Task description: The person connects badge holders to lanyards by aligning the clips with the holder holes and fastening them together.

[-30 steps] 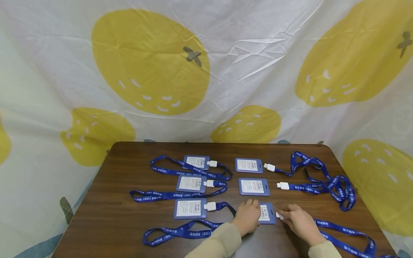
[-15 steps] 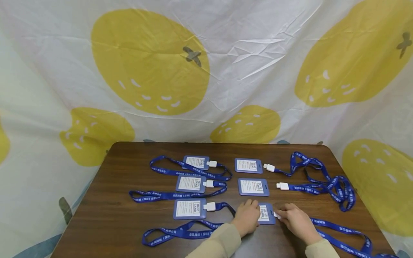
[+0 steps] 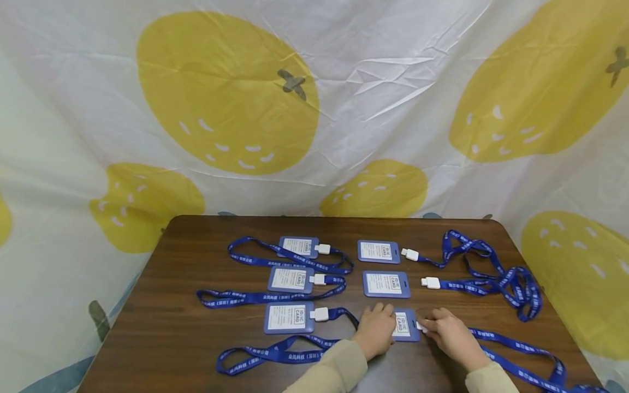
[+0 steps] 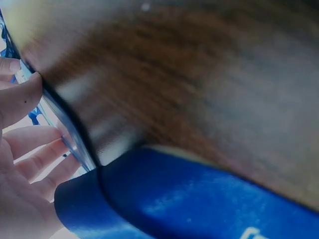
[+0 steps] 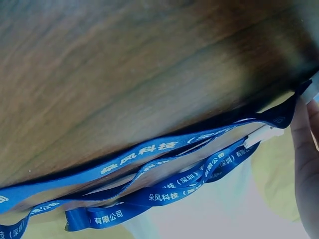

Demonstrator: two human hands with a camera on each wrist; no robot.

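Left hand (image 3: pixel 375 330) gripping a blue badge holder (image 3: pixel 405 322), right hand (image 3: pixel 449 333) pinching a white clip (image 3: pixel 420 326), at the near side of the brown counter (image 3: pixel 162 338).

The gripped holder lies flat, nearest in the right column, the left hand's fingers over its far edge and thumb at its near edge; the clip meets its right end, though whether it passes through the slot cannot be told. The clip's blue lanyard (image 3: pixel 523 347) trails right. Farther off lie a middle holder (image 3: pixel 383 284) and a far holder (image 3: pixel 377 251), with a loose middle clip (image 3: pixel 431 283) and a loose far clip (image 3: pixel 410 255) just right of them, apart. On the left, three holders (image 3: pixel 287 318) form another column, white clips (image 3: pixel 320 314) at their right ends. Behind hangs a pale curtain (image 3: pixel 393 33) printed with yellow fruit (image 3: pixel 226 98).
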